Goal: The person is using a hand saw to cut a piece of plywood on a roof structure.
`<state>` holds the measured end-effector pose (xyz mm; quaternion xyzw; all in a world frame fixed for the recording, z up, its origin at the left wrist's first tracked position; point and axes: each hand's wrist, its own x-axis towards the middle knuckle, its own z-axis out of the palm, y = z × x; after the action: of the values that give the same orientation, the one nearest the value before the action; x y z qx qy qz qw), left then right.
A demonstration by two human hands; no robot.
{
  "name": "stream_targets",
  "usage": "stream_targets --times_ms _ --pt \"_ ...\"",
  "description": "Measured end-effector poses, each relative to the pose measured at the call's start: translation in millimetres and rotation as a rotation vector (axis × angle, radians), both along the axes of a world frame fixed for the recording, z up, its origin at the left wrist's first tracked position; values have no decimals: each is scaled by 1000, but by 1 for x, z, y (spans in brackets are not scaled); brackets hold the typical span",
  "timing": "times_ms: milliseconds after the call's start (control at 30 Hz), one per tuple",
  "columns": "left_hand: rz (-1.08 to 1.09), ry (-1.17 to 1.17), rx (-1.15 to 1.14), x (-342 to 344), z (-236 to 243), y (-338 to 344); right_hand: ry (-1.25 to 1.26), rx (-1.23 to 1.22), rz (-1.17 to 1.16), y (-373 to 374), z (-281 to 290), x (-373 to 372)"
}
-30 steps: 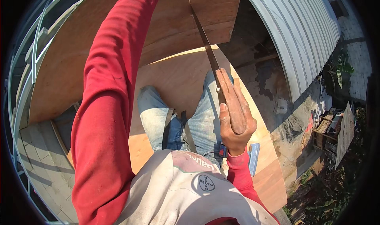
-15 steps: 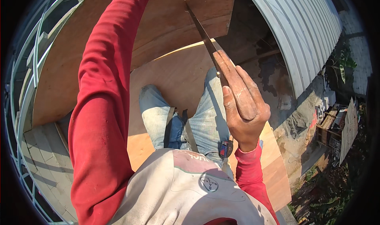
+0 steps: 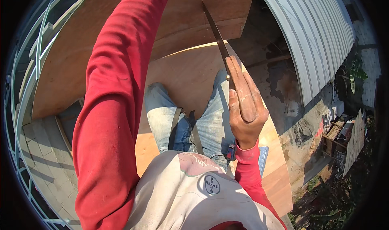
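My right hand (image 3: pixel 245 130) is wrapped round the brown handle of a handsaw (image 3: pixel 214 25), thumb lying along its side. The narrow blade points away from me and meets a raised brown plywood sheet (image 3: pixel 182 25), where a thin cut line runs on beyond its tip. My left arm, in a red sleeve (image 3: pixel 115 76), reaches forward over that sheet; the hand itself lies beyond the top edge of the picture. Another plywood sheet (image 3: pixel 182 68) lies under my legs in worn jeans (image 3: pixel 160 112).
To the right curves a corrugated metal roof (image 3: pixel 312 39), high above rough ground. A pile of wooden scrap (image 3: pixel 338 133) sits lower down. Pale metal railings (image 3: pixel 38 52) and grey blockwork (image 3: pixel 44 157) stand on the left. A tape measure (image 3: pixel 231 152) hangs at my hip.
The saw and my right hand have shifted slightly, with the whole view moving a little. A blue strip now shows beside my right forearm. My grip stays the same.
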<state>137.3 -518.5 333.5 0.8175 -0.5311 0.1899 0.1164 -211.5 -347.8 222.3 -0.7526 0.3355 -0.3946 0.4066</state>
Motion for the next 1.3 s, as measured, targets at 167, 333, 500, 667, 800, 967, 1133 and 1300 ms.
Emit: stream_targets --times_ms 167,333,500,667,800,967,1133,1300 --pt "15 -11 -9 1 4 -3 -145 -253 -6 -62 -26 79" --pt "-24 3 0 -2 -16 -15 64 -104 -245 -88 -41 142" --pt "45 -10 0 10 -2 0 164 -327 99 -6 9 5" --pt "63 -19 -4 7 0 -3 -25 -262 39 -39 -2 39" --pt "-30 -46 -97 50 -28 -25 -95 -183 -64 -86 -41 124" --pt "-16 4 -39 25 -20 -7 -10 -260 38 -60 -40 69" --pt "10 7 -29 21 -4 -2 233 -205 90 4 43 -19" --pt "34 12 -19 23 -2 4 -68 -168 11 -64 -8 79"
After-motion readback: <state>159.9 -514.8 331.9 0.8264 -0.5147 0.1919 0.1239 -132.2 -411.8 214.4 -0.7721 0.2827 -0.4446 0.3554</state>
